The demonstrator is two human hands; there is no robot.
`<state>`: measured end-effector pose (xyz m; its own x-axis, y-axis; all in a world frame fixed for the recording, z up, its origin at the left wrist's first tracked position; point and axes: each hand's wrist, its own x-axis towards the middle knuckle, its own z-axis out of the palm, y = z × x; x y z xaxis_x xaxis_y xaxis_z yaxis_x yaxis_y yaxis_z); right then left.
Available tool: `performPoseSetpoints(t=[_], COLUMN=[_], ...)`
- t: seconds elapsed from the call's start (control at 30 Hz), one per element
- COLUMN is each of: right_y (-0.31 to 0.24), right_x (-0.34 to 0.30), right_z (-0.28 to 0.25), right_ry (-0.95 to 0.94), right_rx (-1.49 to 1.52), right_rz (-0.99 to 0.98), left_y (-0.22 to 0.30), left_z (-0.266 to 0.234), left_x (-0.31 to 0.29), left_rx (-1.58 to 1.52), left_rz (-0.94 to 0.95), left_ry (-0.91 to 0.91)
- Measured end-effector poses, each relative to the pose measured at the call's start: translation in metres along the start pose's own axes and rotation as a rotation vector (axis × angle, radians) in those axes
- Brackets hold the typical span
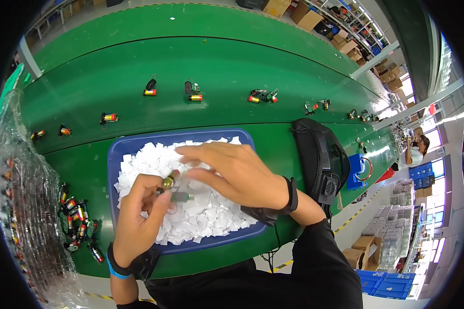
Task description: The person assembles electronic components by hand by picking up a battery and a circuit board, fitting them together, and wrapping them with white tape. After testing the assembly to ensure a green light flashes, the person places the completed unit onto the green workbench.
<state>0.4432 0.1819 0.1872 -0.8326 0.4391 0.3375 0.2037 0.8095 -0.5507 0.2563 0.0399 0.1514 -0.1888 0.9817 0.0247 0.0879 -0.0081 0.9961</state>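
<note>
My left hand [142,216] grips a small battery assembly [170,180] between thumb and fingers. Its round metallic end shows; a blurred greenish part beside it looks like a small circuit board. Just to the right and above, my right hand [242,170] reaches in with thumb and fingers apart, its fingertips close to the assembly and slightly blurred. I see nothing held in it. Both hands are over a blue tray [113,159] filled with small white paper squares [206,221].
Left of the tray lies a pile of battery assemblies [77,219] beside clear plastic packaging [26,206]. More assemblies [195,97] are spaced along the green bench [216,62]. To the right sit a black bag [319,159] and a blue box [354,171]. A person [415,153] is far right.
</note>
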Motion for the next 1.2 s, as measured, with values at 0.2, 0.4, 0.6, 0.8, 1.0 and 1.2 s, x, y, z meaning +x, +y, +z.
performPoseSetpoints(t=[0.2,0.4,0.6,0.8,1.0,1.2], right_y=[0.005,-0.008,-0.014,0.002,0.0,0.0], right_x=[-0.003,-0.006,-0.008,-0.005,-0.008,-0.004], right_z=[0.005,0.005,0.012,0.003,-0.009,-0.007], right_ry=[-0.04,-0.087,-0.013,-0.017,-0.127,-0.151], right_rx=[0.248,0.103,-0.013,0.091,0.054,0.25], right_rz=[-0.133,-0.04,-0.05,-0.122,-0.137,-0.236], left_y=[-0.006,-0.012,0.0,0.011,0.009,0.006], left_z=[0.002,0.006,0.021,0.005,-0.002,-0.007], left_x=[0.0,-0.002,-0.002,0.001,0.002,-0.008], left_rx=[0.119,0.288,0.28,0.245,0.242,0.136], left_rz=[0.077,0.027,0.035,-0.023,-0.074,-0.107], left_ry=[-0.041,0.016,0.158,0.006,-0.1,-0.064])
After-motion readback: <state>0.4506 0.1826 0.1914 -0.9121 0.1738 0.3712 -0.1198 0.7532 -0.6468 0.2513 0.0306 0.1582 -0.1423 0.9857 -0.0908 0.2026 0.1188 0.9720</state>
